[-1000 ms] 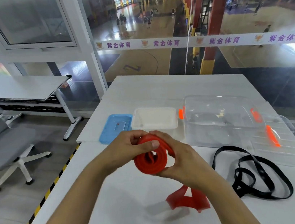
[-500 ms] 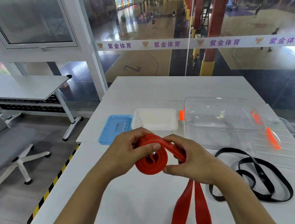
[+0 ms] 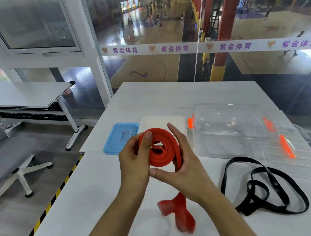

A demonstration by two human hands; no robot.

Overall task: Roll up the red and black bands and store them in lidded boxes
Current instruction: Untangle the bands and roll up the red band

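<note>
Both hands are up off the table with the red band [image 3: 162, 149] between them. Left hand [image 3: 134, 160] grips the rolled-up coil from the left side, thumb hooked over the top edge of the roll and the other fingers tucked behind it. Right hand [image 3: 183, 166] cups the coil from the right and underneath, fingers pointing up along the far side and thumb lying across the bottom, so it's wrapped around the roll too. The coil is a few loose turns, opening toward the person. What's left unrolled hangs down under the right hand, and that tail comes out blurred just above the white table [image 3: 93, 196].

Off to the right, the black band [image 3: 264, 186] lies flat on the table in a loose tangle of loops, well apart from the hands. Behind it sits a big clear box [image 3: 229, 125] with orange clips, and its clear lid [image 3: 295, 154] lies next to it near the right edge of the table. Straight behind the hands there's a small white box [image 3: 163, 120], with a blue lid [image 3: 120, 137] lying flat just to its left.

Further out: a grey office chair [image 3: 1, 151] and another white desk [image 3: 17, 95] on the left, and a glass wall looking down on a basketball court.
</note>
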